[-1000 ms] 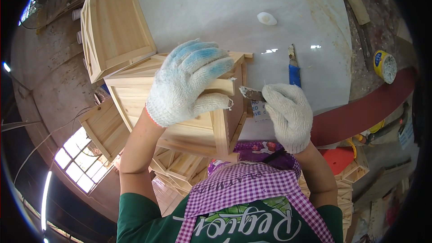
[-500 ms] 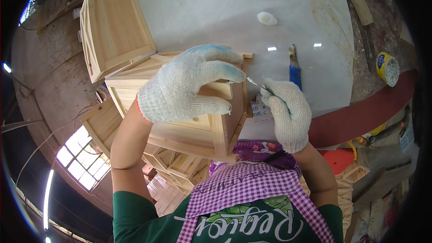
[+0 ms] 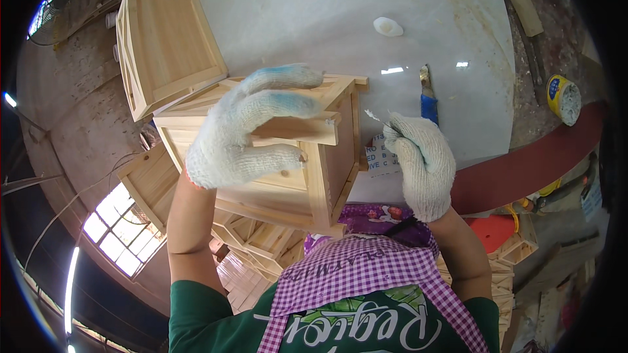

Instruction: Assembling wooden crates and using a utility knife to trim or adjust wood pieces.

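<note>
In front of me stands a pale wooden box-like frame (image 3: pixel 337 163) with panels and a raised bar (image 3: pixel 297 132). My left hand (image 3: pixel 252 132), in a white knitted glove with blue-stained fingers, hovers over it. Its thumb and fingers are apart with nothing between them. Right of the frame, my gloved right hand (image 3: pixel 424 165) is closed in a pinch. A thin tool with a white, paste-like tip (image 3: pixel 371 115) pokes out of that pinch towards the frame; the rest is hidden in the glove. A printed sheet (image 3: pixel 379 158) lies partly behind the right hand.
On the grey tabletop (image 3: pixel 314 19) are a white oval piece (image 3: pixel 388 27) and a blue-handled scraper (image 3: pixel 428 106). A wooden panel unit (image 3: pixel 175 36) stands back left. At right are a yellow tub (image 3: pixel 564 100) and a dark red strip (image 3: pixel 523 173).
My left hand has drawn back leftward off the frame's right end, uncovering the bar. My right hand, still pinching the thin tool, has shifted slightly right, away from the frame.
</note>
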